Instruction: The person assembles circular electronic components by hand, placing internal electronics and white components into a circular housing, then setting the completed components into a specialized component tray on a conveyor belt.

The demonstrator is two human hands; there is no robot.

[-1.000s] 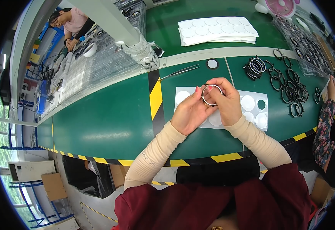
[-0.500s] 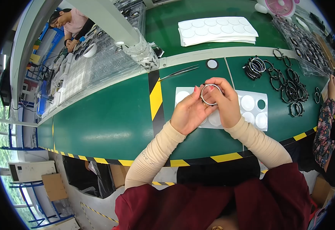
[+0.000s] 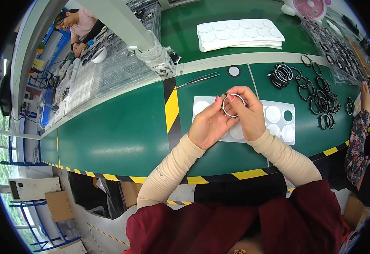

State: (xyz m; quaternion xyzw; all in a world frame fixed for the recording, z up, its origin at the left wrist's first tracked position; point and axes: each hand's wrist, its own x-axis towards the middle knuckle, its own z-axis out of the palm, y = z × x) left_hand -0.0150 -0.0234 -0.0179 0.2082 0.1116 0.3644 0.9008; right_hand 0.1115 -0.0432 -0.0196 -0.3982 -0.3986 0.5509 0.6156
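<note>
Both my hands hold one thin ring [image 3: 224, 111], silvery with a dark edge, above the green bench. My left hand [image 3: 208, 125] cups it from the left, with the thumb at its rim. From the right, my right hand [image 3: 253, 116] grips the rim between thumb and fingers. Under my hands lies a sheet of round white stickers [image 3: 273, 113], partly covered; one circle in it shows green bench through. Tweezers [image 3: 198, 79] rest beyond my left hand. A black disc with a white centre [image 3: 234, 71] lies just beyond my hands.
Loose black and silver rings [image 3: 320, 99] are heaped at the right. Behind the pale ledge is a stack of sticker sheets [image 3: 240, 34]. A post wrapped in plastic [image 3: 161, 63] stands at the left back. One co-worker's sleeve [image 3: 356, 148] is at the right; another person [image 3: 81, 25] sits far left.
My hands and the ring stay almost in place. At the right, the co-worker's hand and arm have shifted slightly.
</note>
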